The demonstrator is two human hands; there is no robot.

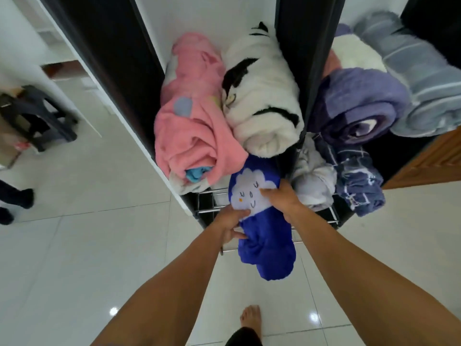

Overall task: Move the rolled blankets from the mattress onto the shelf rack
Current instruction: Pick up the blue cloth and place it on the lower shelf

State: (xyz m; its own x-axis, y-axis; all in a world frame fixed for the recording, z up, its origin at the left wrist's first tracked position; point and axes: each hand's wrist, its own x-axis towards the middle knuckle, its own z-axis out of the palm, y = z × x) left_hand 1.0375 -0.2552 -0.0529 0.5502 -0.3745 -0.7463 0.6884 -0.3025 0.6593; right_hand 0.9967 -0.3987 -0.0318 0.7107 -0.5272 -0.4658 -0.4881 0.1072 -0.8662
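At the centre of the frame, both hands grip a royal-blue rolled fleece blanket with a white cloud face (264,236): left hand (232,224) fingers clasp its side, right hand (280,199) presses its top. It lies partly on the metal wire shelf rack (212,208), beneath pink (192,136) and white-and-black (262,101) rolled blankets.

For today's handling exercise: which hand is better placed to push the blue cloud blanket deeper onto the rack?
Probably the left hand: it grips the blue cloud blanket nearer its overhanging end; the right hand rests higher, on the cloud.
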